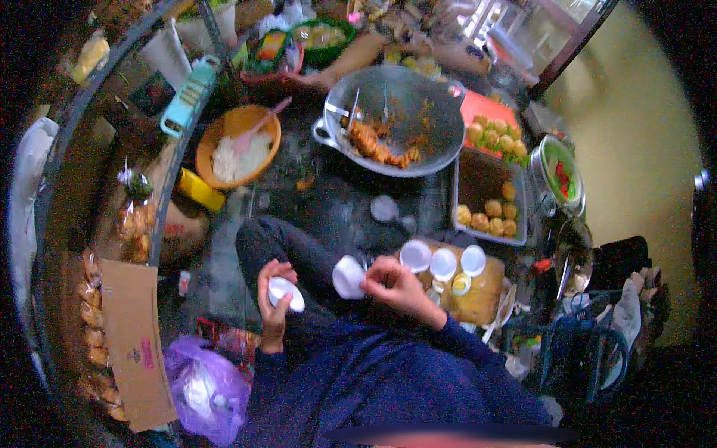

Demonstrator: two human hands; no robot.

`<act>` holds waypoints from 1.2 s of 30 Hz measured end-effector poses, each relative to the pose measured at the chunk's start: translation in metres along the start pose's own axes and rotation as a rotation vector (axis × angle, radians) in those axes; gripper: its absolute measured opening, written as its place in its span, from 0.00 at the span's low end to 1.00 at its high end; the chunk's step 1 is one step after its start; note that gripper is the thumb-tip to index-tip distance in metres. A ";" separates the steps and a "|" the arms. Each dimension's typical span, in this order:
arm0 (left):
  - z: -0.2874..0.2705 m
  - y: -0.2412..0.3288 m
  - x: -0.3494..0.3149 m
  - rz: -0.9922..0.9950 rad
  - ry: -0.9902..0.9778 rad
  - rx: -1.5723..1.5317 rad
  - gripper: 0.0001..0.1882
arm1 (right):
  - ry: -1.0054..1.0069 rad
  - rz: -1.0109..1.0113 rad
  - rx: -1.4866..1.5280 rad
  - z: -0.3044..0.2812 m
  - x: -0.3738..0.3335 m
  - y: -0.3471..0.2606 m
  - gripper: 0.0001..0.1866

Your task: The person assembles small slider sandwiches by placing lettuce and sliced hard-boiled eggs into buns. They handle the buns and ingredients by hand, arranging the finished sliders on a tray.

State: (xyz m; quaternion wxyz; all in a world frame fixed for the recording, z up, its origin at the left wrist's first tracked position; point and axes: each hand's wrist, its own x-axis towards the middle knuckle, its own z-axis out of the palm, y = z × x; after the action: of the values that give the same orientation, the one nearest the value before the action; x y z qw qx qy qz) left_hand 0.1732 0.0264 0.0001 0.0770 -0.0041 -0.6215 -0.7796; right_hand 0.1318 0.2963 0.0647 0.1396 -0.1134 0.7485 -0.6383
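Note:
My left hand (pixel 272 302) is closed round a small white round cup (pixel 286 293), its pale opening facing up. Close by, my right hand (pixel 403 290) pinches the rim of another small white cup (pixel 347 278), tilted on its side over my leg. To the right lies a wooden board (pixel 482 299). White cups (pixel 443 264) of the same kind stand along its far edge, and a small yellow-and-white container (pixel 461 284) sits in front of them. Whether either held cup is one piece or a nested stack, I cannot tell.
Ahead stands a large wok (pixel 441 142) with orange-brown food. Right of it, a clear plastic box (pixel 489 237) holds several round golden pieces. An orange bowl (pixel 207 166) of white food is at left. Another person's arm (pixel 347 63) reaches behind the wok. A purple bag (pixel 231 396) lies lower left.

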 end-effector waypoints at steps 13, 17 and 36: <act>-0.041 0.000 -0.017 0.332 -0.038 0.992 0.30 | 0.003 -0.116 -0.222 0.032 -0.009 -0.007 0.08; -0.041 -0.005 -0.032 0.099 0.070 0.620 0.24 | 0.040 -0.202 -0.268 0.030 -0.006 -0.004 0.05; 0.087 0.026 0.000 -0.429 -0.278 -0.078 0.42 | 0.269 -0.664 -0.914 0.014 -0.013 -0.001 0.11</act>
State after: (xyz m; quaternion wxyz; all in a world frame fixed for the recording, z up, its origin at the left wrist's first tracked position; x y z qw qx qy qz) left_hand 0.1692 0.1051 0.0451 -0.1763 0.0177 -0.5821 -0.7936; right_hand 0.1490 0.2874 0.0642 -0.2277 -0.3087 0.8835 -0.2689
